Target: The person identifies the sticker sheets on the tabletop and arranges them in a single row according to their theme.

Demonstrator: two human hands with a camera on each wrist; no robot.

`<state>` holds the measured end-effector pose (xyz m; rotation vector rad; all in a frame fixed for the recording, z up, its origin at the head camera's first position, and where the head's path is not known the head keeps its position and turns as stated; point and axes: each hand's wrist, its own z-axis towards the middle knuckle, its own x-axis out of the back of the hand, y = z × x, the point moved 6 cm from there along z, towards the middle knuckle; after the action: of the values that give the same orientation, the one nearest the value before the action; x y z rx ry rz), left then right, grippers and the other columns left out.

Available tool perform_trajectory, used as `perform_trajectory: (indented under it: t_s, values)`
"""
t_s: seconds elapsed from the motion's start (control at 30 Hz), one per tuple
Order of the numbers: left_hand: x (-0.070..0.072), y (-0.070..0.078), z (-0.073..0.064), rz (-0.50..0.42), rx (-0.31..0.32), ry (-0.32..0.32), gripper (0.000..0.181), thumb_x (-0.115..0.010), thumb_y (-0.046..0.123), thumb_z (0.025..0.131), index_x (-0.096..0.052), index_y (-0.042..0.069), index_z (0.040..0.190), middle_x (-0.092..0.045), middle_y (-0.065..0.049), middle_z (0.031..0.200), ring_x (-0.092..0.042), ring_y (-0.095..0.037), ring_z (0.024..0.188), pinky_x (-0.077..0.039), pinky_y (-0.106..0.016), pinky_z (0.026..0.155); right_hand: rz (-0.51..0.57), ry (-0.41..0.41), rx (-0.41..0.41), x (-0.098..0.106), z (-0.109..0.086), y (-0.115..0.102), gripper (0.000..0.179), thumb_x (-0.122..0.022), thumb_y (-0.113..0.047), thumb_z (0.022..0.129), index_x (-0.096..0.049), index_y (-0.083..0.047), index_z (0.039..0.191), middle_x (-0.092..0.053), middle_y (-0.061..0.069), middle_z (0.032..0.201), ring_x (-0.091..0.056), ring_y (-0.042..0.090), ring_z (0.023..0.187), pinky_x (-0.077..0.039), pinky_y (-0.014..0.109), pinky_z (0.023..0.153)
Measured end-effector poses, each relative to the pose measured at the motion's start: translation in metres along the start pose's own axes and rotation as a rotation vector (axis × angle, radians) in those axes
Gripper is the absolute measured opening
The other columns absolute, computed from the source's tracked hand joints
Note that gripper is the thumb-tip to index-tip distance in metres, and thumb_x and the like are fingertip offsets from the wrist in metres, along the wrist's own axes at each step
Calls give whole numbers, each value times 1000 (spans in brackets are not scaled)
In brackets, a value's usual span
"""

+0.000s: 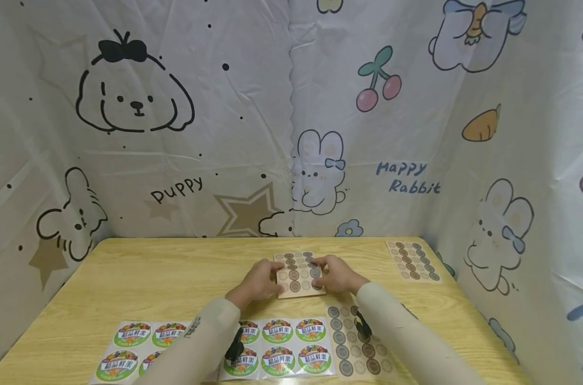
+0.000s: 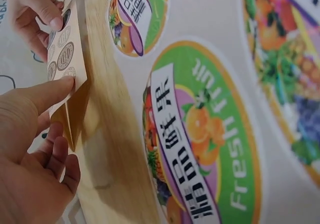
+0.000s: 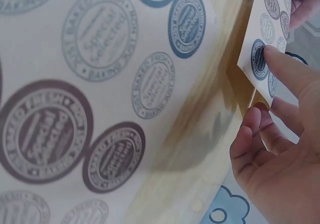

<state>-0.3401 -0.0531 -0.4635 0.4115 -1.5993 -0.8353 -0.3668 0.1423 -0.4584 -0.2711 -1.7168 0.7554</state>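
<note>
A sheet of round brown and grey stickers [image 1: 299, 275] is held between both hands near the middle of the table. My left hand [image 1: 260, 280] pinches its left edge, thumb on the printed face and fingers beneath. At the opposite edge my right hand [image 1: 340, 274] grips it the same way, the thumb over a dark sticker in the right wrist view. From the side, in the left wrist view, the sticker sheet [image 2: 64, 59] stands tilted above the table, with a plain tan layer [image 2: 75, 116] showing under the printed one. Some fingertips are hidden behind the sheet.
Sheets of fruit labels [image 1: 278, 345] lie at the front, partly under the left sleeve [image 1: 200, 337]. A similar round-sticker sheet [image 1: 351, 337] lies beside the right sleeve [image 1: 407, 331], another sticker sheet [image 1: 412, 262] at the back right. A printed curtain [image 1: 253, 117] surrounds the wooden table [image 1: 176, 267].
</note>
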Motion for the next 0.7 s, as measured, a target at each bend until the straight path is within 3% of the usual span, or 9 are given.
perform_trajectory:
  t_s: [0.1,0.3,0.53,0.7]
  values:
    - [1,3,0,3,-9,5,58,-81,5,84,-60,0,137,-65,-16,121,-58,-21,100,-51,-41,96,10,2,1,3,-1,-1,63,-82,-12,84,-58,-7,142,-61,7,108,-39,12,57,-37,25,54]
    - [5,12,-2,3,-24,20,58,-80,3,84,-60,0,137,-65,-16,118,-54,-18,85,-49,-32,78,4,26,25,9,-4,-2,61,-81,-10,84,-59,-6,141,-62,9,108,-39,10,52,-36,23,51]
    - [8,22,-10,42,-48,23,58,-80,5,84,-60,2,139,-59,-13,111,-48,-19,86,-43,-32,75,-3,48,59,14,-12,-6,61,-81,-11,84,-59,-5,141,-62,9,108,-39,11,54,-36,23,51]
    - [10,25,-13,63,-64,30,56,-79,6,85,-61,5,139,-57,-11,106,-47,-19,88,-42,-33,76,-10,62,39,16,-17,-7,60,-82,-13,85,-60,-9,141,-61,7,108,-41,12,58,-38,24,53]
